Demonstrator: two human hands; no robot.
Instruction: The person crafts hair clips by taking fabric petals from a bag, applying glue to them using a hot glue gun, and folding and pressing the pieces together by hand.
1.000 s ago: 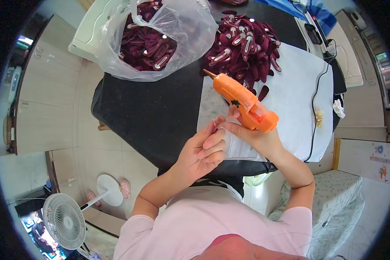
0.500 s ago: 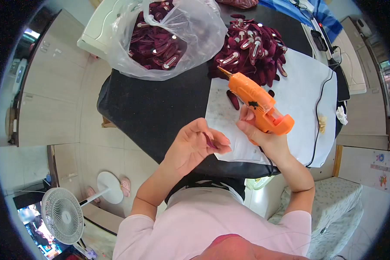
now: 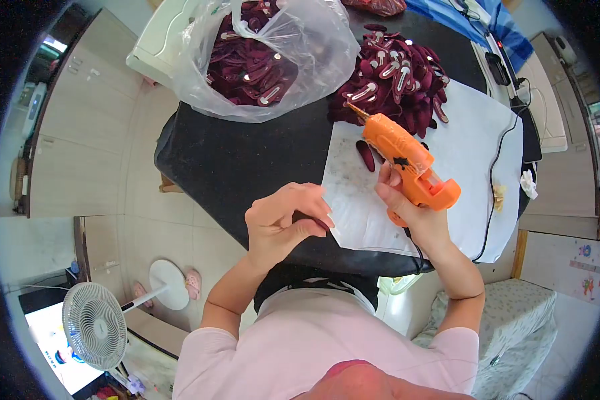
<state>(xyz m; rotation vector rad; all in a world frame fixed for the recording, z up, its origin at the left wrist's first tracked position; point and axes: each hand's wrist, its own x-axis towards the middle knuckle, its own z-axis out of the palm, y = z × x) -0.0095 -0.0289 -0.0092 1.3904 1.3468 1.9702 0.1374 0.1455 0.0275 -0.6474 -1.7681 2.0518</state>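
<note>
My right hand [image 3: 407,200] is closed round the handle of an orange glue gun [image 3: 400,147]. Its metal nozzle points up and left, toward a pile of maroon hair clips [image 3: 393,73], several with silver metal parts showing. In front of the table edge, my left hand [image 3: 280,217] pinches a small maroon hair clip [image 3: 321,225] between thumb and fingers, which cover most of it. One loose maroon clip [image 3: 365,155] lies on the white paper [image 3: 473,153] left of the glue gun.
A clear plastic bag [image 3: 320,60] of similar clips sits at the table's back left. The glue gun's black cord [image 3: 493,180] runs over the paper on the right. Crumpled tissue [image 3: 528,185] lies at the right edge. A white fan [image 3: 97,327] stands at lower left.
My left hand has turned, its back now more upward and its fingers closer together round the clip. In view, the glue gun and table have shifted slightly right.
</note>
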